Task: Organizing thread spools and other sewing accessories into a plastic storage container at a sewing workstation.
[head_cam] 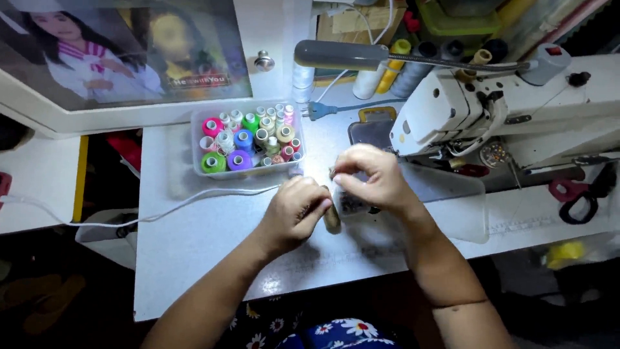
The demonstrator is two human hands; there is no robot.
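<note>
1. A small brownish spool (332, 218) was gripped in the curled fingers of the left hand (294, 213), just in front of the sewing machine (510, 110).
2. The right hand (371, 178) was pinched shut at the spool's top; what it held could not be told.
3. A clear rectangular box (248, 137) of pink, green, blue and purple thread reels was seen left of the machine.
4. A framed picture (123, 52) was propped beyond the box.

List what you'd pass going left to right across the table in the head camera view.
White cable → clear box of thread spools → left hand → small brown object held by it → right hand → white sewing machine → red-and-black scissors.
</note>
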